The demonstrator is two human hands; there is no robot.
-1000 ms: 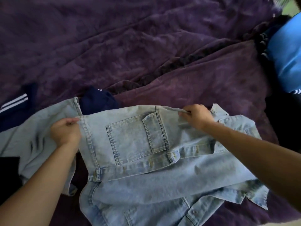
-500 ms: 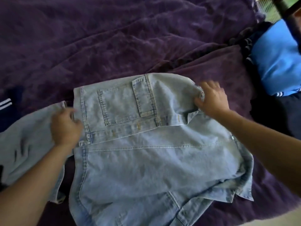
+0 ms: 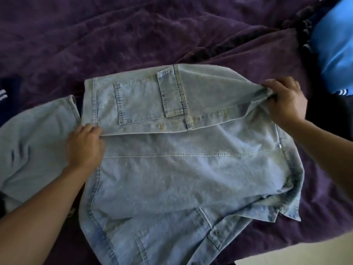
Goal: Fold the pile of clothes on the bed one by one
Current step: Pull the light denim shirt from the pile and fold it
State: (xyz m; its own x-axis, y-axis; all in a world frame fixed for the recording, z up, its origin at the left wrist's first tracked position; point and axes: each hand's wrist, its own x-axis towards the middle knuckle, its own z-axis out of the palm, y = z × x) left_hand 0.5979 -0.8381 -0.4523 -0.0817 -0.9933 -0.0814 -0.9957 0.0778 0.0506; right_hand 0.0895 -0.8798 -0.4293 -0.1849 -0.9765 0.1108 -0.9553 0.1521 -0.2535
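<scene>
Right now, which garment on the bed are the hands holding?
The pale denim shirt in the middle: left hand and right hand grip its folded flap. The bright blue garment and navy striped garment lie untouched.

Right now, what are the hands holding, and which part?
The denim shirt: left hand holds the folded flap's left corner, right hand grips its bunched right end.

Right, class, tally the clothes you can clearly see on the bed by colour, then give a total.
Pale denim shirt: 1
Bright blue garment: 1
Navy garment with white stripes: 1
Total: 3; the dark cloth by the blue one is too dim to count.
</scene>
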